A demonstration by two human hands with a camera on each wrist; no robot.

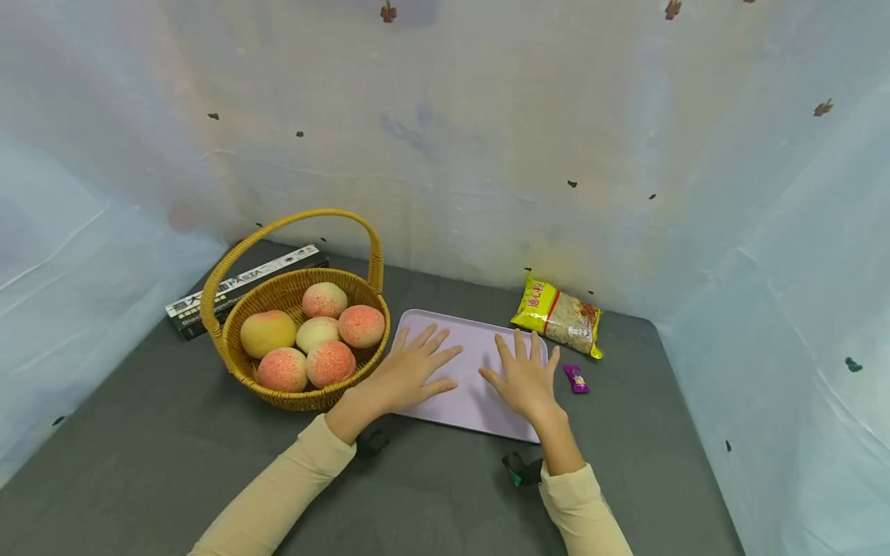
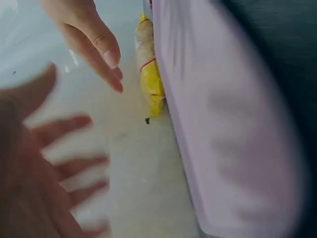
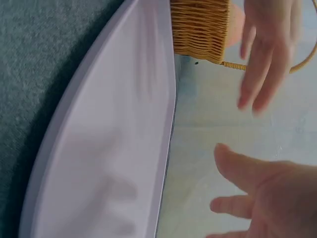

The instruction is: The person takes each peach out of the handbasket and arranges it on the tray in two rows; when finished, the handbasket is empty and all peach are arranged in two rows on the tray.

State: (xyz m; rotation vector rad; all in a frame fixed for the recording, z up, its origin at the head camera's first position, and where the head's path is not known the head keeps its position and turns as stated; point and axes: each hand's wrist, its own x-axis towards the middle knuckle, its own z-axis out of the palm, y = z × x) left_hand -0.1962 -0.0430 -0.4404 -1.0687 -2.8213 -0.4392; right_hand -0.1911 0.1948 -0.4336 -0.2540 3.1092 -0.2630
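Note:
Both hands hover over a pale purple rectangular tray [image 1: 469, 398], palms down and fingers spread, holding nothing. My left hand [image 1: 406, 374] is above the tray's left part, near a wicker basket [image 1: 292, 400]. Over the right part is my right hand [image 1: 526, 380], with a small purple wrapped candy [image 1: 575, 378] off to its right. In the left wrist view, a gap shows between the blurred left hand [image 2: 34, 173] and the tray [image 2: 213, 89]. From the right wrist, the right hand [image 3: 272, 193] likewise appears apart from the tray [image 3: 109, 119], which carries soft hand shadows.
Several peaches [image 1: 330, 364] fill the basket, whose tall handle [image 1: 306, 214] arches upward. Behind it lies a long black-and-white pasta box [image 1: 243, 284]. A yellow bag of pasta [image 1: 559, 315] rests behind the tray's right corner. Pale curtains [image 1: 445, 154] enclose the grey table [image 1: 431, 494].

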